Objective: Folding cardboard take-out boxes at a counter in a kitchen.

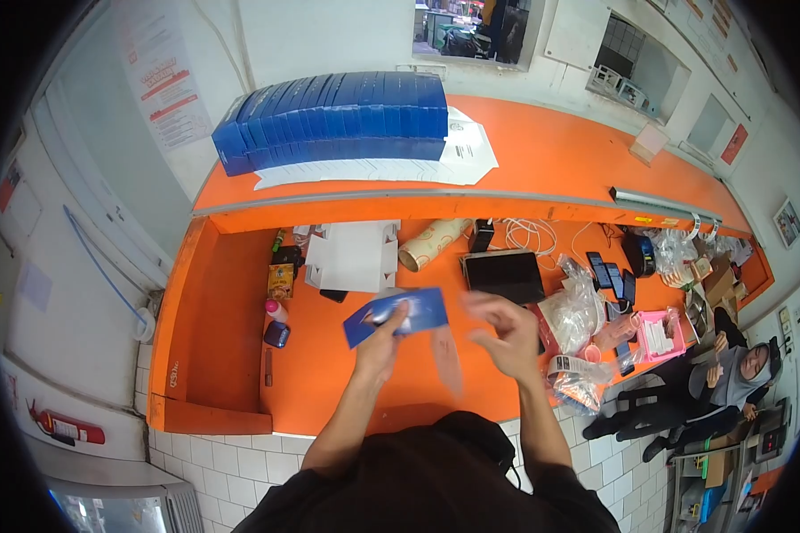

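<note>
My left hand (381,343) grips a blue folded piece of card (421,312), perhaps a flattened box, with the thumb on top. It is held above the orange counter (320,380). A pale, blurred strip (447,363) shows just below the card's right end; whether it is attached I cannot tell. To the right of the card, and apart from it, my right hand (507,333) is blurred by motion. Its fingers are spread and hold nothing. Beyond my hands lie a white open cardboard box (352,256) and a black tablet (505,276).
A long row of blue boxes (333,120) stands on white card sheets (470,146) on the upper shelf. Several phones (599,269), plastic bags (573,310) and a pink basket (661,335) crowd the right. Small bottles (276,310) stand left. People (727,380) are at the far right.
</note>
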Available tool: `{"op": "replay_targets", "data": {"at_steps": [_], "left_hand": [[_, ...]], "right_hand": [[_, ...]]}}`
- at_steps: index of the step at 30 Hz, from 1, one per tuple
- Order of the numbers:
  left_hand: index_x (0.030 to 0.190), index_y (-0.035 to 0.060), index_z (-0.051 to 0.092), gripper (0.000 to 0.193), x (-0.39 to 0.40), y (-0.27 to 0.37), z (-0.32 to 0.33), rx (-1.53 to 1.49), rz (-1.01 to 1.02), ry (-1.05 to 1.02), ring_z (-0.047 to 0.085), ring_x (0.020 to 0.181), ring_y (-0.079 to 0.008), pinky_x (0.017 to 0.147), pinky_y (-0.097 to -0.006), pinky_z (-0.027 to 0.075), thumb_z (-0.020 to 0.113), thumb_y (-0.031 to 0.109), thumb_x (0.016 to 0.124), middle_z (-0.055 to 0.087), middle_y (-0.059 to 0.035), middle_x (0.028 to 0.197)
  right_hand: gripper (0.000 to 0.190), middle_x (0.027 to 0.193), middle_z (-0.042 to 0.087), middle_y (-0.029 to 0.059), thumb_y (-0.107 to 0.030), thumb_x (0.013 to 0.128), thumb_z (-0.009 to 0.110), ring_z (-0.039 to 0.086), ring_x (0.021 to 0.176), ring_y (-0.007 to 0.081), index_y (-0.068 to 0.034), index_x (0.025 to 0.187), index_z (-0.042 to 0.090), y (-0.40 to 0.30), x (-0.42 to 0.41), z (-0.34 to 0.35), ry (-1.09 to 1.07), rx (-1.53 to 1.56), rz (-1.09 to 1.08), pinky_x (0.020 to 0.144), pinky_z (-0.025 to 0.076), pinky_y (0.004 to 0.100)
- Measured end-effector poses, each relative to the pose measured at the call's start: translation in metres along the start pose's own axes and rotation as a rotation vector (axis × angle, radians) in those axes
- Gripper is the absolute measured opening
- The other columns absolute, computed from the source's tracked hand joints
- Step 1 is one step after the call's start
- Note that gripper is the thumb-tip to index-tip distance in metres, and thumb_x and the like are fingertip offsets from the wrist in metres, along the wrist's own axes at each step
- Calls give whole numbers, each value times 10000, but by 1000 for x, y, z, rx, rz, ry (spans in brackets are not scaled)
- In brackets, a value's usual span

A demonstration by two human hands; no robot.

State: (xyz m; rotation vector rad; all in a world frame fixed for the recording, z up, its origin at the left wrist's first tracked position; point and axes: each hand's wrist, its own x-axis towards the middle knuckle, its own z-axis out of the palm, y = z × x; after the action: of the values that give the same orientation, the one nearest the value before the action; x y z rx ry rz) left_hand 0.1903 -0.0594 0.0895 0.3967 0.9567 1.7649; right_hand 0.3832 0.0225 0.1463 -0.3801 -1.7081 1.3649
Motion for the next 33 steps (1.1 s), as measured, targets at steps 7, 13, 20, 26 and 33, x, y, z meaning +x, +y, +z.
{"op": "replay_targets", "data": {"at_steps": [7, 13, 20, 26, 33], "left_hand": [[1190, 58, 554, 348, -14, -25, 2, -69, 53, -52, 635, 981, -168, 824, -314, 524, 683, 134, 877, 635, -74, 1121], [1025, 73, 635, 147, -13, -4, -14, -559, -255, -328, 592, 972, -151, 739, -286, 475, 644, 119, 886, 627, -78, 1015], [754, 72, 630, 203, -17, -37, -2, 72, -165, 126, 508, 450, -82, 439, -199, 371, 759, 214, 820, 622, -18, 644], [773, 82, 612, 209, -14, -40, -3, 67, -98, 0, 526, 599, -62, 501, -204, 379, 728, 238, 850, 618, -14, 704], [1109, 17, 606, 490, -10, -58, -35, 1, -582, -326, 604, 957, -212, 747, -325, 481, 791, 320, 771, 635, -131, 1089]], "right_hand": [[269, 986, 666, 119, -210, 976, 521, 648, 969, 179, 41, 1044, 588, 35, -50, 65, 42, -203, 118, 805, 511, 254], [424, 979, 634, 61, -405, 957, 554, 609, 848, 133, -17, 1128, 543, 76, -56, 37, 627, 147, 396, 772, 490, 296], [379, 899, 658, 44, -372, 976, 527, 583, 827, 113, -15, 1022, 647, 55, -61, 67, 447, -206, 476, 757, 453, 286], [408, 1035, 651, 47, -381, 975, 531, 580, 953, 125, -17, 1143, 604, 77, -68, 48, 289, 93, 578, 849, 446, 291], [364, 897, 628, 30, -385, 958, 562, 568, 809, 111, -36, 1054, 598, 74, -56, 37, 551, -265, 412, 735, 456, 278]]}}
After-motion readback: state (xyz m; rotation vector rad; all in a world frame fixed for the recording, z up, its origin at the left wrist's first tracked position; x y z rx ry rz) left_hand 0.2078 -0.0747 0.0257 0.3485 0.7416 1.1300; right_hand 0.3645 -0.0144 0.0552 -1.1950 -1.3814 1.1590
